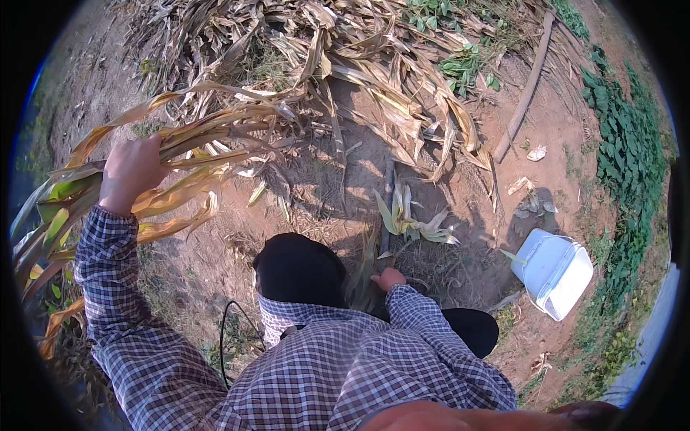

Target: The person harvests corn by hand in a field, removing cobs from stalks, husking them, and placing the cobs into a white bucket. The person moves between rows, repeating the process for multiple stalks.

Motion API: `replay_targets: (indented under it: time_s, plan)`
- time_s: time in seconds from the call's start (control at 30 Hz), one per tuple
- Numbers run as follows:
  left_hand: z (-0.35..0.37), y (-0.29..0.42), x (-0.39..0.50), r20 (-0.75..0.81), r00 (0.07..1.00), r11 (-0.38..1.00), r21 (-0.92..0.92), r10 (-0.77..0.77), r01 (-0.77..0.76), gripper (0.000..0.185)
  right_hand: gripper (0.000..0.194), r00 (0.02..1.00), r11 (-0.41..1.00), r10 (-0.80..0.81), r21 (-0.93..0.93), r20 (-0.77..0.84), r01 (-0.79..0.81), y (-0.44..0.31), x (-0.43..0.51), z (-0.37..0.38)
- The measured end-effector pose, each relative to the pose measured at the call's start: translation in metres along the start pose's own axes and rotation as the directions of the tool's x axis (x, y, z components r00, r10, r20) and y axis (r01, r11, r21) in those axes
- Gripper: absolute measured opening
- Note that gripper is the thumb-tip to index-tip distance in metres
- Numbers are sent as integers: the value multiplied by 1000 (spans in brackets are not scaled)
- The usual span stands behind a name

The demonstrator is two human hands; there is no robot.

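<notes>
My left hand (132, 171), raised at the left, is closed around a bundle of long dry corn stalks and leaves (215, 126). Near the middle, low by my knee, my right hand (389, 279) is closed at the lower end of a dark stick-like shaft (386, 204) lying towards the heap; what its far end is cannot be told. Pale corn husks (401, 210) lie just right of the shaft. A small piece of corn or husk (257, 194) rests on the soil between the bundle and my knee.
A large heap of dried corn stalks (388, 86) spreads across the far side. At the right a white plastic bucket (550, 269) lies tilted on the soil. Beyond it are a wooden pole (525, 91), scattered husks (537, 153) and a strip of green leafy plants (625, 140).
</notes>
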State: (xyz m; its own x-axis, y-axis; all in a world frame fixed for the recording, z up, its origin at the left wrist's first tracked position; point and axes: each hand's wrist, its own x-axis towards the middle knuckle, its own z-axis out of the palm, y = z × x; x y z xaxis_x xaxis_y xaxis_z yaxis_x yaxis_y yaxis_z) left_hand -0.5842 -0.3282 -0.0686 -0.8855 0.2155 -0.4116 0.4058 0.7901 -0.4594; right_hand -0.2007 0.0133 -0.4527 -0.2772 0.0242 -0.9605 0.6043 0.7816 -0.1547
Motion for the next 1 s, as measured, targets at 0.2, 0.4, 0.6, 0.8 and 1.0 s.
replay_targets:
  time_s: [0.2, 0.4, 0.6, 0.8, 1.0]
  plan:
    - [23, -5, -12, 56, 997, 984, -170, -50, 59, 35, 45, 983, 827, 110, 562, -147, -9, -20, -41, 7]
    - [35, -11, -25, 215, 976, 920, -379, -20, 103, 35, 12, 987, 459, 39, 881, -153, 119, -61, -156, -69]
    - [18, -24, -64, 323, 945, 887, -448, 44, 112, 86, 15, 929, 161, -275, 941, -246, 297, -191, -316, -275]
    - [23, -37, -88, 563, 826, 782, -500, -34, 373, 61, 53, 354, -266, -631, 621, -690, 737, -327, -456, -460]
    - [42, -18, -110, 438, 895, 681, -630, -84, 372, 28, 20, 433, 93, -375, 431, -820, 897, -418, -339, -469]
